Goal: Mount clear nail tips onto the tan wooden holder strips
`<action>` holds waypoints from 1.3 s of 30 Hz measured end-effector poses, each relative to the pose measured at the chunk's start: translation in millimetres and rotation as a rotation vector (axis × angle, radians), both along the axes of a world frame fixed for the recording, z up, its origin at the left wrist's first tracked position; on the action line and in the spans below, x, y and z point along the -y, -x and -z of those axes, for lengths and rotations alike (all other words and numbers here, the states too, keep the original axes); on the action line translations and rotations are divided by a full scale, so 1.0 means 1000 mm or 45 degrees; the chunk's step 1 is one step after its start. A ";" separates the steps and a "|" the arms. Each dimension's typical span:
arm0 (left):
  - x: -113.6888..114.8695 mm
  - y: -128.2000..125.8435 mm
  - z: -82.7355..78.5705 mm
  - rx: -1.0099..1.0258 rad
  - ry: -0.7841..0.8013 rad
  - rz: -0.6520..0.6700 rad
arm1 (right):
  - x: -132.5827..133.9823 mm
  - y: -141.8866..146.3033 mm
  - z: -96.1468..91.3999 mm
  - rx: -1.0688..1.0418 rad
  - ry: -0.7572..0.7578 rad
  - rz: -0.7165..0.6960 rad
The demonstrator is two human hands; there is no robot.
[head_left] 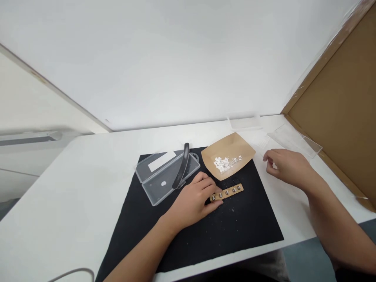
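My left hand (195, 199) rests on a black mat (205, 231), its fingertips pinching the left end of a small tan strip (230, 191) studded with several round metal pieces. My right hand (286, 164) hovers over the white table to the right of the mat, fingers curled loosely; whether anything is in them I cannot make out. Between the hands stands a brown paper tray (235, 147) holding several small white chips (225, 162). Left of my left hand lies an open clear plastic box (160, 176) with a dark curved tool (182, 166) laid across it.
A white table (73, 196) carries the mat. A brown cardboard panel (340, 109) stands at the right edge. Clear plastic lids (295, 139) lie at the back right near a white wall. A grey cable (73, 272) curls at the front left.
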State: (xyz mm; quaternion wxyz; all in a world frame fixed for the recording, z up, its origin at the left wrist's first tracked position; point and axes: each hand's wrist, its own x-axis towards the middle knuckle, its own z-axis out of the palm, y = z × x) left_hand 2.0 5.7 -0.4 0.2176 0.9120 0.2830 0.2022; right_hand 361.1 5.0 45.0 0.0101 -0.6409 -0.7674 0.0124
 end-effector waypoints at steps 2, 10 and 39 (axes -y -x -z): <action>-0.001 0.000 0.001 0.004 -0.007 0.004 | -0.002 -0.008 -0.003 -0.169 -0.005 -0.038; -0.002 -0.002 0.001 0.221 -0.188 -0.064 | -0.008 0.002 0.001 -1.389 -0.114 -0.090; 0.021 -0.027 -0.003 1.025 1.057 -0.279 | 0.026 0.099 0.023 -2.061 0.785 -0.301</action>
